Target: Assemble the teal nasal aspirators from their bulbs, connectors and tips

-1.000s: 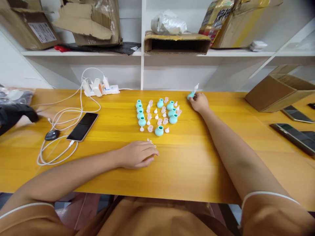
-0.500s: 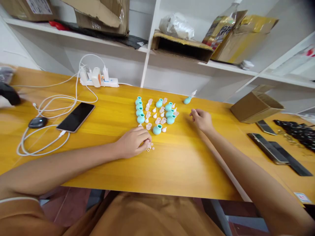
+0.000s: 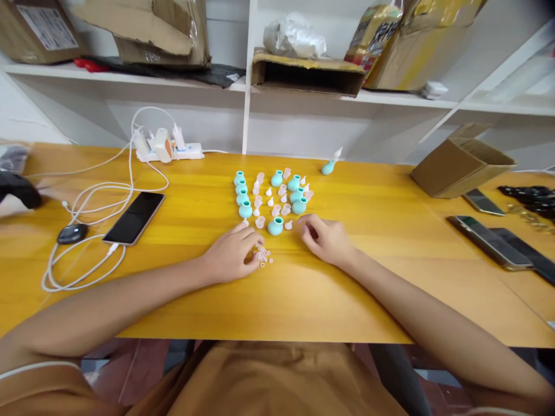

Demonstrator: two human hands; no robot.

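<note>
My left hand (image 3: pixel 232 254) rests on the table, thumb and fingers apart around a small pile of pale pink rings (image 3: pixel 262 254). My right hand (image 3: pixel 327 238) has its fingers loosely curled with a gap to the thumb, and I see nothing in it. Just left of its fingertips lies a small white nozzle piece (image 3: pixel 288 225), beside a teal bulb (image 3: pixel 275 226) with an open neck. Beyond the hands stand several more teal bulbs (image 3: pixel 245 209), with pale pink cups (image 3: pixel 260 222) and white nozzle pieces among them. One teal bulb with a white tip (image 3: pixel 328 167) stands apart at the back.
To the left are a charging phone (image 3: pixel 135 218), a black mouse (image 3: pixel 72 233), coiled white cables and a power strip (image 3: pixel 188 151). On the right are an open cardboard box (image 3: pixel 455 164) and several phones (image 3: pixel 489 240). A white shelf (image 3: pixel 247 104) with boxes runs behind.
My right hand has moved left and nearer to me, from beside the back bulb to beside the front one, its fingers loosening. My left hand has parted its fingers slightly, uncovering more rings.
</note>
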